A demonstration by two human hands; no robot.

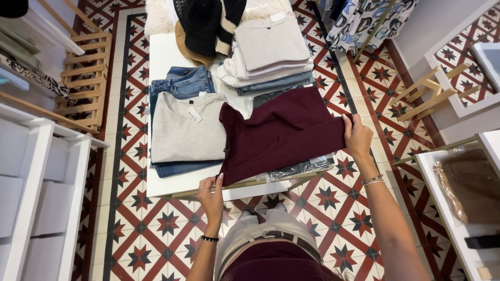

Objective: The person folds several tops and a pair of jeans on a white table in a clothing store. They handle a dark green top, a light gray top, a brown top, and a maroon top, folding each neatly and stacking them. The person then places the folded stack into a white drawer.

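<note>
A maroon top (284,132) lies spread across the white tabletop (164,52), the left hand (211,196) pinching its near corner and the right hand (357,138) closed on its far edge; beside it sit a grey T-shirt (187,130) on jeans (182,82) and stacked folded garments (271,52)

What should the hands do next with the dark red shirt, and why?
Probably lower the dark red shirt flat onto the white table and smooth it. The left hand pinches its near corner and the right hand holds its far edge, so it hangs stretched and partly lifted, overlapping the grey shirt on the jeans.
</note>
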